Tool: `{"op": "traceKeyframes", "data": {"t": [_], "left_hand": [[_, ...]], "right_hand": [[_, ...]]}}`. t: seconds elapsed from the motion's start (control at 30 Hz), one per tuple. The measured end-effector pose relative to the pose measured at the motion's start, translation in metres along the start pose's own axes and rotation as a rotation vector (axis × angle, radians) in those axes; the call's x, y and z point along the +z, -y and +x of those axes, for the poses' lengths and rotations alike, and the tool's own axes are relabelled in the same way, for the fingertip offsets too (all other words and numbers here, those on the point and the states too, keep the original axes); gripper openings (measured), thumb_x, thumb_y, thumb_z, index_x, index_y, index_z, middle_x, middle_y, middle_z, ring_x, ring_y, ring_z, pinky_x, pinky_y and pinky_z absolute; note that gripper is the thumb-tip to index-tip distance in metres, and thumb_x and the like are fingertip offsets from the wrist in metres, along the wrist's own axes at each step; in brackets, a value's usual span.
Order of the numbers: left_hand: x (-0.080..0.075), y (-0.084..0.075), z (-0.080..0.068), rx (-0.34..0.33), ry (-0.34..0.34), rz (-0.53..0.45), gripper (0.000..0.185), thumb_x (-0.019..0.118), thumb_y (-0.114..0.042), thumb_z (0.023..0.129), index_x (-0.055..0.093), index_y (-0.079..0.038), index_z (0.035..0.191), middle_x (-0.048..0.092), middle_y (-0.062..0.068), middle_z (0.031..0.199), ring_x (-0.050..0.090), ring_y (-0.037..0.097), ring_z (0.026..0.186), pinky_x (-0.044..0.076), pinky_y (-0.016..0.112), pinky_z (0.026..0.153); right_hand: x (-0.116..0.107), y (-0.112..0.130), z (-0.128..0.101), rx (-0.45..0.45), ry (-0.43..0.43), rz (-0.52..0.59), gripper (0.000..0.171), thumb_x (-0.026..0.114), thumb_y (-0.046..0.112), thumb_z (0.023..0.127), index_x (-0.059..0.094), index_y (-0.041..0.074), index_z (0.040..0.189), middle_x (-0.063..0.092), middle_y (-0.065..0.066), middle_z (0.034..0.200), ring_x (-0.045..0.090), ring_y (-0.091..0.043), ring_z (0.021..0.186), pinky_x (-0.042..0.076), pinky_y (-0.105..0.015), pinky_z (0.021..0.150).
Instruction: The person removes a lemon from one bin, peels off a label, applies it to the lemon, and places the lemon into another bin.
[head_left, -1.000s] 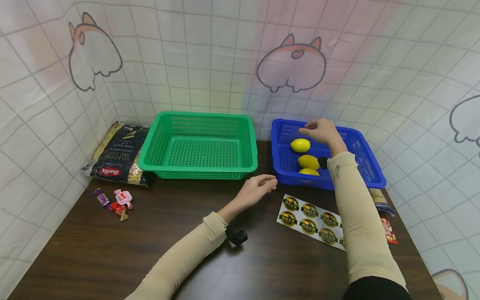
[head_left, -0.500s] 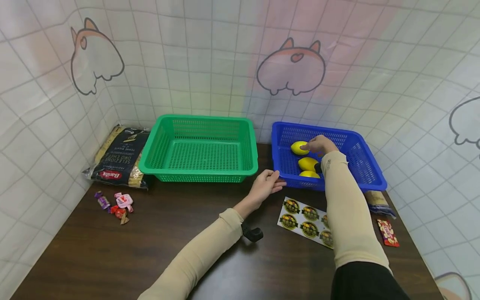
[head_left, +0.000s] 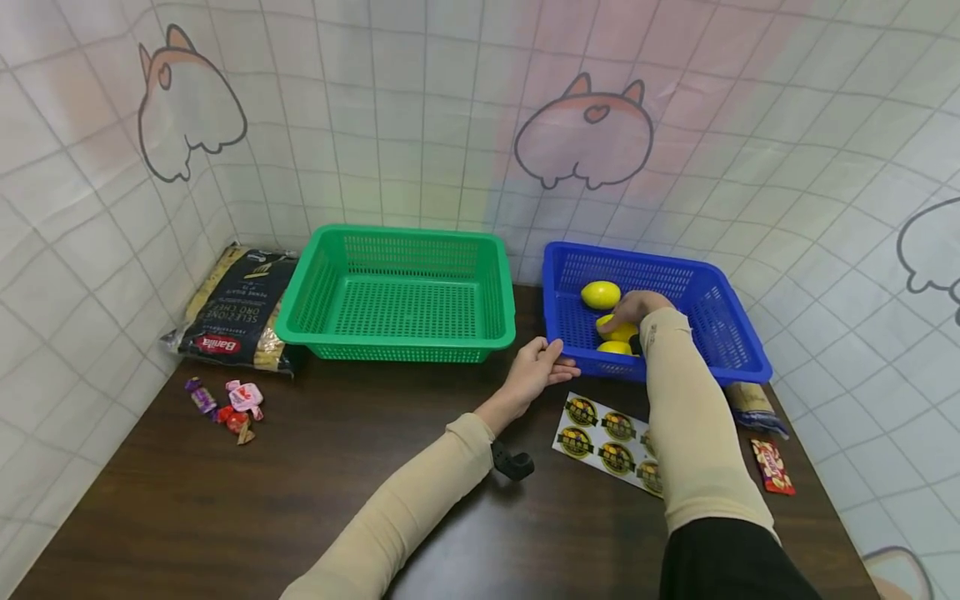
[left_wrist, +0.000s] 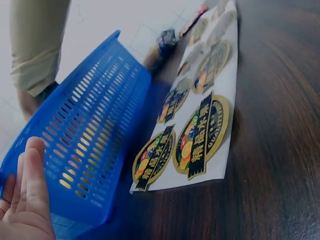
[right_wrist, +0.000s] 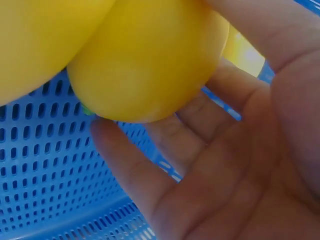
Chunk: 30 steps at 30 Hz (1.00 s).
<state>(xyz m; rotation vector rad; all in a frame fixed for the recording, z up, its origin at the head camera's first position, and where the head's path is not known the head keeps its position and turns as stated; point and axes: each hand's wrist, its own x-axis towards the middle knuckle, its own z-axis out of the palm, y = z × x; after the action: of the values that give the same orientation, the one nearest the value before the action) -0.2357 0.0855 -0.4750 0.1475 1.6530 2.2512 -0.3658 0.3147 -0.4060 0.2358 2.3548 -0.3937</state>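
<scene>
- Here, three smooth yellow lemons lie in the blue perforated plastic basket (head_left: 720, 333): the far lemon (head_left: 601, 294) sits apart, while the middle lemon (head_left: 621, 330) and the near lemon (head_left: 615, 347) lie together by the front wall.
- The right hand (head_left: 634, 308) reaches into the basket with its fingers (right_wrist: 150, 185) curled round the middle lemon (right_wrist: 150, 60), which touches another lemon beside it.
- The left hand (head_left: 536, 372) rests against the basket's near left corner (left_wrist: 95, 150), fingers straight and together, thumb on the front edge.
- One green perforated plastic basket (head_left: 397, 287) stands just left of the blue one.
- One white sheet of round gold-and-green stickers (head_left: 611, 442) lies in front of the blue basket; at least six stickers show.
- One dark bag of pasta (head_left: 236, 312) and a small cluster of wrapped sweets (head_left: 228, 404) lie at the left; a red packet (head_left: 772, 467) lies at the right.
- Everything sits on a dark wooden bench (head_left: 300, 500), enclosed by a white grid-patterned cloth backdrop (head_left: 420, 117) printed with cartoon animals.
</scene>
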Motion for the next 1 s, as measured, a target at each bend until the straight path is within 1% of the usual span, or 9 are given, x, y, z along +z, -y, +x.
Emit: {"op": "traceKeyframes", "data": {"t": [0.13, 0.23, 0.33, 0.47, 0.57, 0.67, 0.83, 0.9, 1.0], "left_hand": [[0.001, 0.001, 0.001, -0.025, 0.008, -0.005, 0.023, 0.044, -0.029, 0.107, 0.05, -0.01, 0.095, 0.069, 0.029, 0.116, 0.074, 0.013, 0.085, 0.062, 0.028, 0.084], [0.001, 0.001, 0.0, -0.04, 0.014, -0.012, 0.022, 0.044, -0.028, 0.107, 0.051, -0.009, 0.099, 0.069, 0.029, 0.115, 0.073, 0.012, 0.083, 0.062, 0.029, 0.086], [0.001, 0.0, 0.0, -0.038, 0.018, -0.012, 0.023, 0.044, -0.027, 0.107, 0.051, -0.009, 0.095, 0.069, 0.029, 0.114, 0.072, 0.011, 0.081, 0.062, 0.032, 0.088], [0.0, -0.002, 0.0, -0.035, 0.008, -0.013, 0.025, 0.045, -0.028, 0.107, 0.05, -0.009, 0.091, 0.071, 0.027, 0.11, 0.073, 0.013, 0.08, 0.062, 0.035, 0.088], [0.0, -0.003, -0.001, -0.046, 0.0, -0.012, 0.024, 0.046, -0.027, 0.107, 0.052, -0.008, 0.093, 0.072, 0.025, 0.108, 0.073, 0.013, 0.081, 0.063, 0.031, 0.085], [0.0, -0.004, -0.002, -0.06, 0.002, -0.013, 0.023, 0.046, -0.027, 0.107, 0.054, -0.008, 0.095, 0.072, 0.025, 0.11, 0.073, 0.011, 0.08, 0.063, 0.026, 0.081], [-0.001, -0.004, -0.001, -0.049, 0.006, -0.016, 0.024, 0.047, -0.025, 0.106, 0.052, -0.01, 0.088, 0.071, 0.028, 0.112, 0.072, 0.009, 0.076, 0.063, 0.026, 0.08], [-0.002, -0.004, -0.001, -0.035, 0.009, -0.01, 0.024, 0.047, -0.025, 0.106, 0.051, -0.01, 0.087, 0.071, 0.029, 0.112, 0.071, 0.009, 0.075, 0.063, 0.027, 0.08], [-0.003, -0.004, 0.0, -0.024, 0.009, -0.006, 0.024, 0.048, -0.024, 0.106, 0.052, -0.01, 0.086, 0.07, 0.03, 0.112, 0.071, 0.009, 0.075, 0.063, 0.025, 0.078]], "right_hand": [[0.001, 0.002, -0.001, -0.018, -0.031, -0.088, 0.089, 0.064, 0.055, 0.091, 0.031, 0.002, 0.154, 0.033, -0.025, 0.158, 0.04, -0.043, 0.14, 0.037, -0.06, 0.118], [0.003, 0.004, -0.001, -0.009, -0.054, -0.069, 0.089, 0.066, 0.054, 0.09, 0.032, -0.001, 0.152, 0.041, -0.025, 0.152, 0.046, -0.041, 0.132, 0.041, -0.058, 0.114], [0.003, 0.008, -0.003, -0.008, -0.083, -0.033, 0.087, 0.067, 0.052, 0.09, 0.034, -0.002, 0.15, 0.046, -0.024, 0.146, 0.049, -0.038, 0.125, 0.045, -0.056, 0.111], [-0.001, 0.018, -0.012, -0.057, -0.145, -0.057, 0.083, 0.067, 0.05, 0.091, 0.039, -0.003, 0.148, 0.049, -0.025, 0.144, 0.052, -0.039, 0.123, 0.049, -0.055, 0.107], [-0.005, 0.028, -0.026, -0.116, -0.202, -0.069, 0.078, 0.066, 0.047, 0.092, 0.043, -0.005, 0.145, 0.051, -0.028, 0.139, 0.056, -0.041, 0.119, 0.054, -0.052, 0.102], [-0.007, 0.037, -0.043, -0.179, -0.268, -0.08, 0.07, 0.066, 0.045, 0.092, 0.051, -0.005, 0.139, 0.058, -0.026, 0.129, 0.063, -0.037, 0.108, 0.059, -0.048, 0.094], [-0.01, 0.051, -0.076, -0.274, -0.386, -0.109, 0.061, 0.067, 0.046, 0.091, 0.062, -0.003, 0.127, 0.066, -0.022, 0.111, 0.063, -0.029, 0.089, 0.062, -0.042, 0.082], [-0.01, 0.056, -0.088, -0.307, -0.425, -0.116, 0.063, 0.067, 0.047, 0.091, 0.061, -0.003, 0.128, 0.067, -0.022, 0.113, 0.062, -0.029, 0.088, 0.061, -0.043, 0.08], [-0.008, 0.061, -0.105, -0.352, -0.466, -0.113, 0.069, 0.067, 0.048, 0.091, 0.056, -0.004, 0.136, 0.065, -0.024, 0.121, 0.061, -0.031, 0.094, 0.058, -0.045, 0.086]]}}
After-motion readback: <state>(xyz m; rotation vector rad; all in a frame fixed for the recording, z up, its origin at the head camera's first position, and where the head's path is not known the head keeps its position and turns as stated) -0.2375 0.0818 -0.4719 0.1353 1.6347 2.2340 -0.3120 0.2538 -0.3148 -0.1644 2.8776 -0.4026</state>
